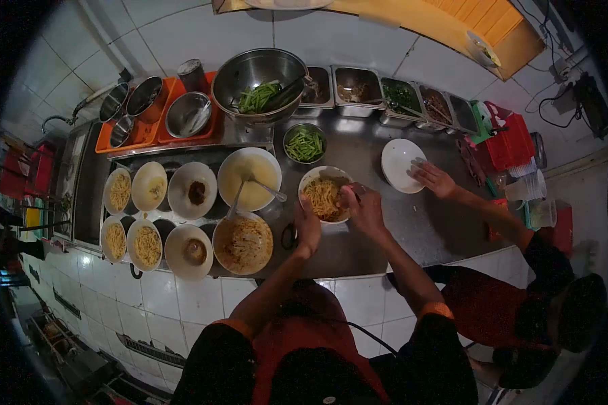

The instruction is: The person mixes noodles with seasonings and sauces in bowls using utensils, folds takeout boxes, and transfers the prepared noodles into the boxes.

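A white bowl of sauced noodles [323, 198] stands on the steel counter in front of me. My left hand [308, 229] grips its left side, fingers against the wall. Over the bowl's right rim, my right hand [363, 214] is closed, with a small dark end showing at its fingers; the rest of what it holds is hidden. Just behind the bowl sits a metal bowl of cut green vegetables [305, 144]. To the left is a large bowl with reddish sauce residue [243, 244], with a spoon resting in it.
Bowls of plain noodles [147, 246] and a bowl of pale liquid [240, 165] stand left. Behind are a big steel bowl [233, 67] and several metal food pans [358, 86]. At right, a co-worker's hand [436, 179] touches white plates [400, 162].
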A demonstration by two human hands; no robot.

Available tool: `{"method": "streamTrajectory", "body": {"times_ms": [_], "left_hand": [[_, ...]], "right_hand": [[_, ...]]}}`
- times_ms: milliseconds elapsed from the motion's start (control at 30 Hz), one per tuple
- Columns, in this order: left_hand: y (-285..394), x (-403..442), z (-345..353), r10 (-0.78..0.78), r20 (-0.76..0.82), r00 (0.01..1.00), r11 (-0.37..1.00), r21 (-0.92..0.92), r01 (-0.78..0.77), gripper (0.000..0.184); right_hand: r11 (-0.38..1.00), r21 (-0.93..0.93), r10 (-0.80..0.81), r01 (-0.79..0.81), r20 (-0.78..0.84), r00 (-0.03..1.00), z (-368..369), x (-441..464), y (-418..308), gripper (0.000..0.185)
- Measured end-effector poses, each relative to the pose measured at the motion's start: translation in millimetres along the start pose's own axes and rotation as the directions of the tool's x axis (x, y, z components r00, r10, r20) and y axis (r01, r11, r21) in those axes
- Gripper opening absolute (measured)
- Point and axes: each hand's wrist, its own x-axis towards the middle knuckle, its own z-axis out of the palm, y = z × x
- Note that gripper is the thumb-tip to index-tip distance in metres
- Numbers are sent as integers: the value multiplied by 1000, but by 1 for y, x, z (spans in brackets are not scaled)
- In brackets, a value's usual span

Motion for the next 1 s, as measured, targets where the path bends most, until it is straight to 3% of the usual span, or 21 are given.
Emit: {"method": "streamTrajectory", "body": {"times_ms": [67, 100, 167, 200, 267, 300, 333, 367, 400, 467, 533, 567, 633, 667, 700, 733, 800, 833, 867, 933, 1000], "left_hand": [[7, 2, 9, 26, -97, 995, 1000, 19, -24, 60], [13, 2, 13, 26, -106, 994, 1000, 18, -25, 60], [35, -8, 16, -66, -191, 979, 989, 118, 89, 56], [22, -1, 13, -66, -200, 978, 989, 115, 90, 56], [-6, 15, 4, 117, -79, 990, 993, 33, -114, 68], [-12, 16, 4, 119, -96, 988, 993, 30, -116, 68], [-8, 10, 6, 92, -127, 988, 996, 32, -88, 64], [-4, 5, 6, 67, -160, 985, 998, 34, -62, 61], [-3, -3, 4, 66, -180, 981, 998, 32, -61, 61], [-1, -21, -6, -18, -228, 974, 998, -63, 4, 62], [-3, -42, -40, -8, -67, 998, 987, -158, -3, 56], [12, -57, -54, 26, -16, 1000, 965, -262, -30, 52], [73, -97, -102, 141, 54, 989, 951, -285, -120, 45], [91, -113, -130, 161, 93, 983, 960, -248, -134, 44], [104, -127, -159, 173, 127, 977, 967, -207, -145, 43], [117, -140, -187, 231, 101, 968, 950, -238, -202, 44], [119, -157, -247, 356, 43, 934, 887, -332, -323, 49], [119, -167, -281, 430, -3, 903, 865, -285, -413, 50], [121, -176, -314, 381, -49, 923, 850, -373, -371, 49], [119, -201, -398, 321, -156, 934, 809, -468, -356, 50], [122, -242, -490, 228, -194, 954, 682, -668, -298, 77]], "right_hand": [[958, -135, -232, 253, 154, 960, -15, 16, -22, 17], [957, -129, -237, 258, 161, 958, -24, 22, -35, 17], [840, -183, -474, 510, 211, 855, -40, 27, -51, 16], [838, -176, -478, 516, 217, 851, -39, 28, -51, 16], [958, -86, -269, 272, 53, 962, -35, 28, -49, 22], [956, -78, -278, 283, 66, 958, -22, 29, -24, 22], [999, 53, -16, 14, 41, 999, 0, 27, 20, 24], [950, 181, 248, -254, 53, 967, 12, 26, 45, 27], [951, 183, 240, -249, 72, 968, 9, 23, 43, 27], [890, 145, 421, -432, 101, 902, 0, 20, 30, 27], [933, -136, 340, -334, 24, 940, -10, 12, 29, 27], [959, -213, 116, -189, -311, 943, -7, 3, 35, 28], [929, -76, 297, -362, -432, 852, -25, -10, -23, 46], [941, -72, 268, -331, -441, 857, -23, -13, -64, 46], [998, -26, 31, -48, -461, 887, -9, -21, -110, 39], [971, 13, -201, 237, -489, 849, 10, -36, -155, 33], [835, 309, -385, 456, -264, 884, 62, -77, -235, 46], [735, 282, -605, 617, -139, 784, 88, -98, -279, 47], [580, 312, -792, 752, -2, 611, 120, -123, -324, 47], [573, 758, -731, 310, 302, 611, 205, -193, -370, 54], [655, 557, -741, 511, 604, 292, 336, -220, -392, 69]]}}
